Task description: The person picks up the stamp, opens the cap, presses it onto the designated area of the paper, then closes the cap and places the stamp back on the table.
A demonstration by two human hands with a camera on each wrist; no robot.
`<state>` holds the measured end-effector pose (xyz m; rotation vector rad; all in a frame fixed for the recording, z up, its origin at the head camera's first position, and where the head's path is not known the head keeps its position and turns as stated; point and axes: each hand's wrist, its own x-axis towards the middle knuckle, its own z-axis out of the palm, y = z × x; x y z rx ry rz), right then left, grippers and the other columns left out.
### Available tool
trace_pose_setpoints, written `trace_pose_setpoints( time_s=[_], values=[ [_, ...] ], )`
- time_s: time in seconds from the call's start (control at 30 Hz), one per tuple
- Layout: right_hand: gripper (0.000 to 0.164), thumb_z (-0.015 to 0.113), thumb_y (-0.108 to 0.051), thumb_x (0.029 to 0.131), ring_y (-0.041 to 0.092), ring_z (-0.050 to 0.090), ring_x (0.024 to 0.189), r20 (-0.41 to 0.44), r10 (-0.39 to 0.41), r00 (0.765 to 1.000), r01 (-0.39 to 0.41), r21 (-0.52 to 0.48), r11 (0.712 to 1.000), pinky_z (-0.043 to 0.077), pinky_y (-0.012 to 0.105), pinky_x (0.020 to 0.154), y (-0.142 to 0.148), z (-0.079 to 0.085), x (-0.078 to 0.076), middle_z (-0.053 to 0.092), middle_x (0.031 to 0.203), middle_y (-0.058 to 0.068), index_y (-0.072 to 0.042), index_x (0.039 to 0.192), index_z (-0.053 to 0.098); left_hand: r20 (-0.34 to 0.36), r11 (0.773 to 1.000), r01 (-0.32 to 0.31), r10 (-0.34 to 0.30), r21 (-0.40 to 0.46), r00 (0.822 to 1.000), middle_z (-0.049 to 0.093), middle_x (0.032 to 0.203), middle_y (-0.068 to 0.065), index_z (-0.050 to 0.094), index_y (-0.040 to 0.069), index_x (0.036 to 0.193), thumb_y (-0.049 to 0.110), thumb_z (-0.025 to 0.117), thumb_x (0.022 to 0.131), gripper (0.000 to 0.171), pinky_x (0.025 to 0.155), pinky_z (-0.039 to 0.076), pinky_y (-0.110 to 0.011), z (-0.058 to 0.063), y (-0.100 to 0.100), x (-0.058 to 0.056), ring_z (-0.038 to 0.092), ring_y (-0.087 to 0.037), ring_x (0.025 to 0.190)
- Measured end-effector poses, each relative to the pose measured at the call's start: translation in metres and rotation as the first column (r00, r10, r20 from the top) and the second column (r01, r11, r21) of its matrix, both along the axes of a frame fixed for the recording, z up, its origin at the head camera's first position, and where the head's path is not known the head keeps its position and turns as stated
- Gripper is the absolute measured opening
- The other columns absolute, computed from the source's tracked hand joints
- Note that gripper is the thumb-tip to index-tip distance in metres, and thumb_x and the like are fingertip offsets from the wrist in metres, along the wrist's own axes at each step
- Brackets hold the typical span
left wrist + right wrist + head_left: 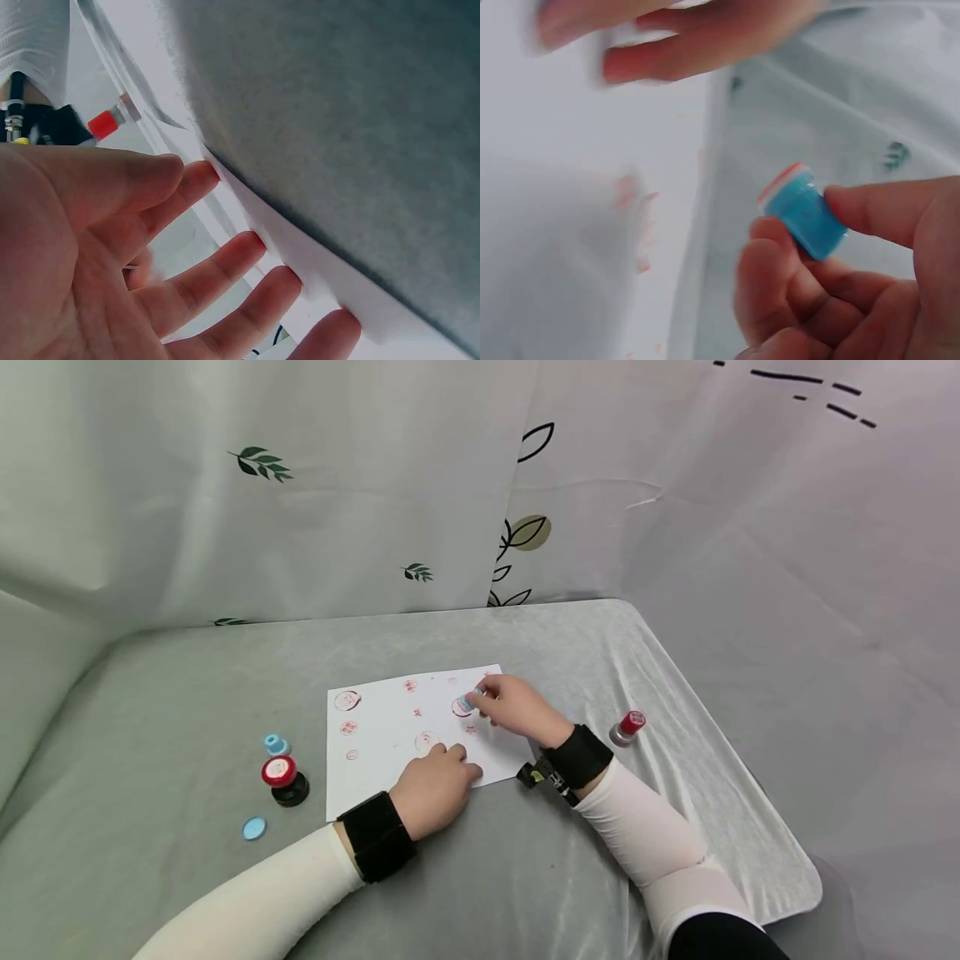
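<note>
My right hand (521, 706) pinches a small blue stamp (808, 217) between thumb and fingers, above the right part of a white sheet of paper (390, 752). In the right wrist view the stamp is tilted, and its reddish stamping face is turned up and away from the palm. Several red prints of different sizes mark the sheet, among them round ones (427, 741). Fingertips of my left hand (437, 789) rest on the sheet near its front edge, with the fingers loosely spread in the left wrist view (217, 292).
Left of the paper stand a light blue stamp (277, 745) and a black stamp with a red top (280, 771). A blue round cap (254, 828) lies in front of them. A red-topped stamp (628, 727) stands to the right on the grey cloth-covered table (225, 693).
</note>
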<state>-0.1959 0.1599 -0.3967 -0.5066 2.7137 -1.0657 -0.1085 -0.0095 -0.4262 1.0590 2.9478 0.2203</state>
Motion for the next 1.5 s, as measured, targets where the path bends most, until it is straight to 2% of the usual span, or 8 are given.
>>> trace_pose_setpoints(
  time_s=[0.13, 0.23, 0.63, 0.9, 1.07, 1.23, 1.4, 1.5],
  values=[
    [0.025, 0.056, -0.029, 0.099, 0.019, 0.059, 0.064, 0.042, -0.029, 0.999, 0.037, -0.211, 0.977, 0.044, 0.029, 0.059, 0.001, 0.014, 0.008, 0.064, 0.081, 0.017, -0.007, 0.093, 0.066, 0.008, 1.0, 0.001, -0.001, -0.012, 1.0, 0.063, 0.092, -0.005, 0.075, 0.023, 0.103, 0.017, 0.063, 0.09, 0.019, 0.051, 0.048, -0.037, 0.002, -0.001, -0.001, 0.053, -0.023, 0.074],
    [0.021, 0.057, -0.031, 0.098, 0.02, 0.059, 0.065, 0.028, -0.036, 0.999, 0.043, -0.275, 0.96, 0.043, 0.032, 0.062, 0.001, 0.023, 0.016, 0.063, 0.081, 0.019, -0.012, 0.095, 0.066, -0.004, 0.999, 0.017, -0.018, -0.029, 1.0, 0.063, 0.09, -0.006, 0.075, 0.023, 0.104, 0.02, 0.063, 0.09, 0.019, 0.055, 0.047, -0.037, 0.004, -0.002, -0.002, 0.053, -0.023, 0.073],
    [0.016, 0.058, -0.027, 0.097, 0.018, 0.059, 0.063, -0.015, -0.004, 1.0, -0.001, -0.298, 0.954, 0.046, 0.031, 0.059, 0.0, 0.033, 0.031, 0.063, 0.076, 0.007, -0.014, 0.097, 0.068, -0.033, 0.999, -0.022, 0.023, 0.025, 0.999, 0.061, 0.086, -0.004, 0.072, 0.02, 0.104, 0.044, 0.069, 0.084, 0.031, 0.064, 0.043, -0.039, 0.004, -0.006, 0.003, 0.054, -0.025, 0.075],
    [0.014, 0.058, -0.025, 0.097, 0.018, 0.058, 0.064, -0.014, 0.0, 1.0, -0.004, -0.289, 0.957, 0.049, 0.033, 0.06, -0.001, 0.037, 0.036, 0.063, 0.078, 0.006, -0.014, 0.098, 0.066, -0.052, 0.971, -0.189, 0.198, 0.148, 0.979, 0.063, 0.083, 0.002, 0.071, 0.017, 0.093, 0.036, 0.073, 0.083, 0.021, 0.062, 0.046, -0.037, 0.02, -0.051, 0.026, 0.055, -0.018, 0.071],
    [0.014, 0.058, -0.025, 0.096, 0.018, 0.058, 0.065, -0.018, -0.01, 1.0, 0.004, -0.286, 0.958, 0.05, 0.034, 0.062, -0.003, 0.04, 0.039, 0.063, 0.078, 0.006, -0.013, 0.099, 0.066, -0.012, 0.899, -0.372, 0.385, 0.232, 0.923, 0.058, 0.076, -0.001, 0.065, 0.012, 0.085, 0.027, 0.077, 0.081, 0.02, 0.052, 0.043, -0.031, 0.035, -0.108, 0.056, 0.049, -0.016, 0.061],
    [0.016, 0.059, -0.026, 0.096, 0.019, 0.058, 0.066, -0.019, -0.004, 1.0, -0.002, -0.295, 0.955, 0.05, 0.035, 0.064, -0.003, 0.043, 0.039, 0.063, 0.08, 0.008, -0.013, 0.1, 0.066, 0.073, 0.808, -0.561, 0.557, 0.182, 0.827, 0.052, 0.072, -0.003, 0.057, 0.008, 0.083, 0.026, 0.072, 0.083, 0.024, 0.042, 0.033, -0.027, 0.042, -0.167, 0.08, 0.043, -0.014, 0.053],
    [0.014, 0.059, -0.025, 0.096, 0.019, 0.058, 0.066, -0.01, 0.0, 1.0, -0.003, -0.311, 0.95, 0.051, 0.039, 0.065, -0.003, 0.044, 0.041, 0.064, 0.081, 0.01, -0.013, 0.1, 0.066, 0.221, 0.739, -0.673, 0.664, -0.043, 0.715, 0.054, 0.072, -0.012, 0.057, -0.004, 0.093, 0.034, 0.071, 0.085, 0.041, 0.042, 0.037, -0.032, 0.039, -0.205, 0.078, 0.047, -0.019, 0.053],
    [0.013, 0.059, -0.023, 0.096, 0.019, 0.058, 0.065, -0.016, 0.007, 1.0, -0.012, -0.323, 0.946, 0.051, 0.044, 0.066, -0.004, 0.045, 0.042, 0.064, 0.081, 0.011, -0.013, 0.099, 0.067, 0.251, 0.725, -0.678, 0.683, -0.119, 0.686, 0.059, 0.087, -0.024, 0.057, -0.01, 0.106, 0.039, 0.073, 0.082, 0.056, 0.047, 0.045, -0.039, 0.033, -0.213, 0.069, 0.054, -0.026, 0.063]
  ],
)
